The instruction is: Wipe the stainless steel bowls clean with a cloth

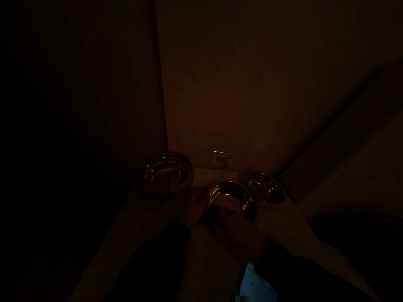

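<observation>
The light is very dim. A shiny metal bowl (231,202) sits in the middle of the table between my hands. My left hand (195,208) is at the bowl's left side, its fingers seeming to close round the rim. Over the near rim lies my right hand (237,230), with curled fingers by the inner edge. Something dark shows near its fingertips, too dim to name. A wider metal bowl or stack of bowls (166,193) stands at the far left. To the right rests a smaller metal bowl (266,188).
Behind the table (208,268) rises a wall (220,84) with a socket plate (225,158) and something plugged in. A lit phone-like screen (258,286) shows below my right forearm. Deep shadow covers both sides.
</observation>
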`<state>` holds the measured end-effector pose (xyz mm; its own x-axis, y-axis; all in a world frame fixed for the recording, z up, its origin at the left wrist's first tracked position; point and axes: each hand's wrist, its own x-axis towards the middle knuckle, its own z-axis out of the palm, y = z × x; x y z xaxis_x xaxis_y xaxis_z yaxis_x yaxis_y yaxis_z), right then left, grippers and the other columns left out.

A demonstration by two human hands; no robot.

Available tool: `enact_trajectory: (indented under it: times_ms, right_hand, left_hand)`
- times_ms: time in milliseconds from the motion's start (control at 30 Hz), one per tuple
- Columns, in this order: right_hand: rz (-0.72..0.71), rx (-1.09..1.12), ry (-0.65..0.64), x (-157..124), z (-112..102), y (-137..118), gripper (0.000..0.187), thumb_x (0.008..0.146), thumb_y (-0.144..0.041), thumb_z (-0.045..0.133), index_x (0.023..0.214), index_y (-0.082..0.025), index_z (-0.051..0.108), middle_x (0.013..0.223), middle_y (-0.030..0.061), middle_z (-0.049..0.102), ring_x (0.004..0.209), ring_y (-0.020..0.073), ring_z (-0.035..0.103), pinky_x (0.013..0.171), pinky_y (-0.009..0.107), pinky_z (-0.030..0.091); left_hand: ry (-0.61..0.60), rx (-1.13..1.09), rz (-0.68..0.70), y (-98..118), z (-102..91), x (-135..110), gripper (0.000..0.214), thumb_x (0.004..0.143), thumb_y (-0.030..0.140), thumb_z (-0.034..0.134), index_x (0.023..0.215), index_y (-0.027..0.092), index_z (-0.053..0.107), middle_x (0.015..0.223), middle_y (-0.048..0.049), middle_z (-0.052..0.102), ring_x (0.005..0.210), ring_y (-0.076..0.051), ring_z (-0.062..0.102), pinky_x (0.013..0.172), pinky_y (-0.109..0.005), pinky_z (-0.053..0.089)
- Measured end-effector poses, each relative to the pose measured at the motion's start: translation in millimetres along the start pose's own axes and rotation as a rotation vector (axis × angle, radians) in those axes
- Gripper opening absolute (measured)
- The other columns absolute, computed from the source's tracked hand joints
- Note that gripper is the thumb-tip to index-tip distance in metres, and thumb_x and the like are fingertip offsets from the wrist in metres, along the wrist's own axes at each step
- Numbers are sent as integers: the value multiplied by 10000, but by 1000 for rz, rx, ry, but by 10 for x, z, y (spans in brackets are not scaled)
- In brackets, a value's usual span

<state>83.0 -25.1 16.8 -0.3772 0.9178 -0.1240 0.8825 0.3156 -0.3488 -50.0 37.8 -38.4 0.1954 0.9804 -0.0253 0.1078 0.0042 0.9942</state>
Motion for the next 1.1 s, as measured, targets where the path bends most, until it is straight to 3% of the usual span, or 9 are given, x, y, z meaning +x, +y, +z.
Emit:
enact_trajectory:
  times_ms: [167, 300, 400, 633, 767, 900, 1100]
  right_hand:
    - [-13, 42, 9, 109, 60, 35, 301, 926, -289, 403, 1152, -124, 516, 1106, 151, 624, 981, 229, 602, 840, 330, 447]
    - [-60, 54, -16, 72, 43, -8, 339, 916, -291, 411, 1201, -128, 492, 1167, 161, 591, 1029, 241, 572, 868, 352, 421]
    - [-102, 66, -59, 13, -28, -12, 314, 919, -303, 401, 1158, -141, 523, 1133, 142, 606, 993, 223, 584, 840, 325, 427]
    - [-234, 76, -222, -140, -195, 118, 298, 873, -290, 470, 1131, -157, 536, 1065, 110, 624, 929, 217, 592, 787, 313, 438]
    - [-241, 131, -198, -118, -140, 127, 301, 883, -290, 452, 1147, -165, 527, 1110, 113, 611, 970, 215, 581, 825, 312, 430]
    - [-138, 156, -131, -9, -53, 0, 319, 895, -296, 440, 1167, -150, 521, 1127, 129, 610, 995, 218, 581, 849, 313, 416]
    - [-124, 143, -106, 88, -44, -89, 362, 914, -290, 407, 1226, -125, 486, 1200, 154, 578, 1063, 235, 559, 885, 335, 407]
  left_hand:
    - [80, -11, 5, 1, 38, 2, 390, 835, 273, 455, 1174, 140, 595, 1295, -97, 577, 1222, -223, 510, 1068, -359, 338]
    - [116, -32, 40, 4, 38, 4, 349, 836, 274, 448, 1103, 152, 636, 1244, -92, 616, 1178, -219, 549, 1048, -372, 366]
    - [153, -50, 91, -9, 42, 4, 325, 829, 280, 458, 1052, 155, 659, 1184, -89, 654, 1127, -222, 585, 1019, -379, 399]
    - [167, -65, 43, -28, 17, 33, 307, 810, 280, 489, 1006, 140, 679, 1124, -96, 683, 1072, -226, 616, 975, -378, 439]
    - [126, -32, 51, -95, 25, 63, 345, 833, 336, 464, 1055, 161, 664, 1169, -80, 662, 1111, -213, 590, 1000, -357, 411]
    - [92, -14, 38, -125, 30, 47, 367, 844, 325, 444, 1125, 172, 624, 1267, -79, 601, 1191, -206, 533, 1050, -350, 356]
    - [203, -9, 49, -80, -6, 14, 300, 800, 245, 491, 1054, 154, 623, 1153, -98, 656, 1095, -217, 592, 989, -367, 413]
